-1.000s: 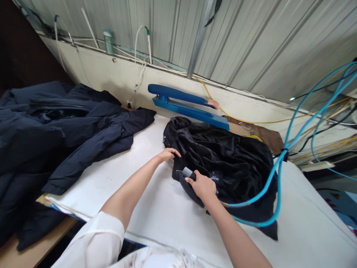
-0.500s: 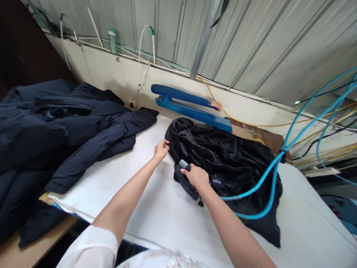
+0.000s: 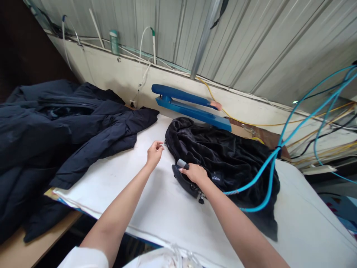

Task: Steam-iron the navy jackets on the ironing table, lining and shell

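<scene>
A black plush garment [image 3: 223,149] with a small label [image 3: 216,178] lies bunched on the white-covered table [image 3: 134,186]. My right hand [image 3: 197,173] is wrapped round the handle of a steam iron [image 3: 185,184], which rests at the garment's near left edge, its tip pointing away to the left. Blue hoses [image 3: 258,176] run from the iron's rear off to the right. My left hand [image 3: 155,153] is closed in a pinch just left of the garment's edge, beside what looks like a zip pull [image 3: 165,141]. What its fingertips hold is too small to make out.
A dark navy padded jacket [image 3: 83,130] covers the table's left end. Behind the garment, a blue sleeve-pressing arm [image 3: 192,108] stands by the wall. A bottle [image 3: 114,42] sits on the ledge. Yellow cables [image 3: 334,111] and hoses hang at the right.
My left hand has drawn a little to the left, away from the garment's edge. My right hand and the iron have shifted slightly left. The hoses have swung slightly.
</scene>
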Tool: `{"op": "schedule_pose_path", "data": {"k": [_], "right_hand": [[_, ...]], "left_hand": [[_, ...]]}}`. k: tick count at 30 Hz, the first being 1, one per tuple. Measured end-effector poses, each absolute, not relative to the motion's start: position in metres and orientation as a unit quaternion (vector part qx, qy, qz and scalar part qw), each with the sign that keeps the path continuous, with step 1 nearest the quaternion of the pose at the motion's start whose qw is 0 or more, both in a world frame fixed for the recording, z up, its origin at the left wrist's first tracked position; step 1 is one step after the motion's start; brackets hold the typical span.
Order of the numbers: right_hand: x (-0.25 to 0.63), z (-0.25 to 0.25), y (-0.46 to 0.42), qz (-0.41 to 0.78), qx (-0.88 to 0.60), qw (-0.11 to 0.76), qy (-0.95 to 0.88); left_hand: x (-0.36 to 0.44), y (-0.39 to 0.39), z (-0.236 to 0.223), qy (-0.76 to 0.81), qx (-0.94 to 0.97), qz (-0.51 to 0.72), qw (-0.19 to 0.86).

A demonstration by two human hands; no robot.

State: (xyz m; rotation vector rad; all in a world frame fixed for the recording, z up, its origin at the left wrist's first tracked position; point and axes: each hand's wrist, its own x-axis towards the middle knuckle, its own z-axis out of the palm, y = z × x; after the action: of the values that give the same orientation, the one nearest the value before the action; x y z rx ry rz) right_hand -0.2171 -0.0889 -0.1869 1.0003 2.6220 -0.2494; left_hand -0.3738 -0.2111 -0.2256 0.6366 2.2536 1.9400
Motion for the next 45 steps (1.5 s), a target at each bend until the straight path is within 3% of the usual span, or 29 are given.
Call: {"op": "schedule_pose_path", "data": {"k": [9, 16, 22, 29, 37, 45], "right_hand": [[-0.159, -0.183, -0.077, -0.086, 0.378, 0.197, 0.900], [-0.180, -0.186, -0.075, -0.076, 0.372, 0.162, 0.911], [-0.168, -0.185, -0.059, -0.109, 0.316, 0.188, 0.923], [-0.056, -0.178, -0.011, -0.092, 0.354, 0.209, 0.907], [0.082, -0.180, 0.046, -0.104, 0.410, 0.228, 0.877], [0.213, -0.192, 0.128, -0.126, 0.511, 0.193, 0.828]], "left_hand": [[-0.375, -0.226, -0.243, 0.738, 0.213, 0.638, 0.058], [-0.365, -0.216, -0.247, 0.736, 0.230, 0.631, 0.082], [-0.353, -0.216, -0.244, 0.739, 0.241, 0.623, 0.086], [-0.324, -0.197, -0.248, 0.743, 0.288, 0.593, 0.117], [-0.226, -0.108, -0.243, 0.710, 0.421, 0.536, 0.179], [-0.098, -0.024, -0.247, 0.679, 0.582, 0.361, 0.263]]}}
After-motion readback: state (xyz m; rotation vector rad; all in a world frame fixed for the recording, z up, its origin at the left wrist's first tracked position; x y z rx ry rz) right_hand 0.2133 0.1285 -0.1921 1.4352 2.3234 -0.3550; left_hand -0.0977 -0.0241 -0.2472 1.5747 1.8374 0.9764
